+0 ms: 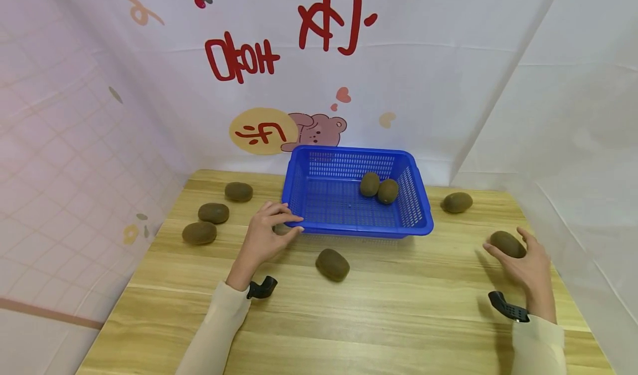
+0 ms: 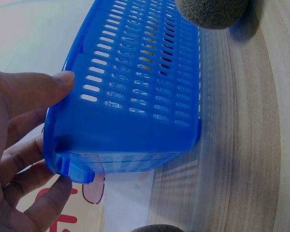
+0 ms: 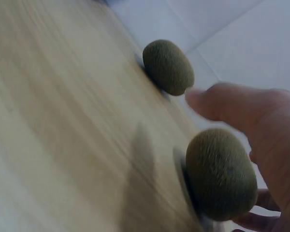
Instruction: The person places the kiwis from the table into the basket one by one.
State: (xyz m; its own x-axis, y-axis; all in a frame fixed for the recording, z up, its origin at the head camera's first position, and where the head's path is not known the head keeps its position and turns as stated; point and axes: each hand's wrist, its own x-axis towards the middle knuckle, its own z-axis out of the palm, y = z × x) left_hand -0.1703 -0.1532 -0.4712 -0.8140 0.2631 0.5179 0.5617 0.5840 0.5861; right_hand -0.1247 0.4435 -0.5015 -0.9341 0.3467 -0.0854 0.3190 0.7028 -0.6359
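My left hand (image 1: 266,234) pinches the near-left corner of a blue plastic basket (image 1: 356,232). In the left wrist view its thumb lies on the outer side of the basket's rim (image 2: 50,123), with the other fingers across the rim. Two brown kiwis (image 1: 370,184) lie inside, at the basket's back right. At the table's right side my right hand (image 1: 533,264) is spread around another kiwi (image 3: 221,174), thumb on one side and fingers on the other. In the right wrist view the thumb stands apart from that kiwi, which sits on the table.
Three kiwis (image 1: 213,213) lie left of the basket on the wooden table (image 1: 389,319). One kiwi (image 1: 332,265) sits in front of the basket, and another (image 1: 456,202) to its right. A printed white cloth (image 1: 423,87) hangs behind, with cloth walls on both sides.
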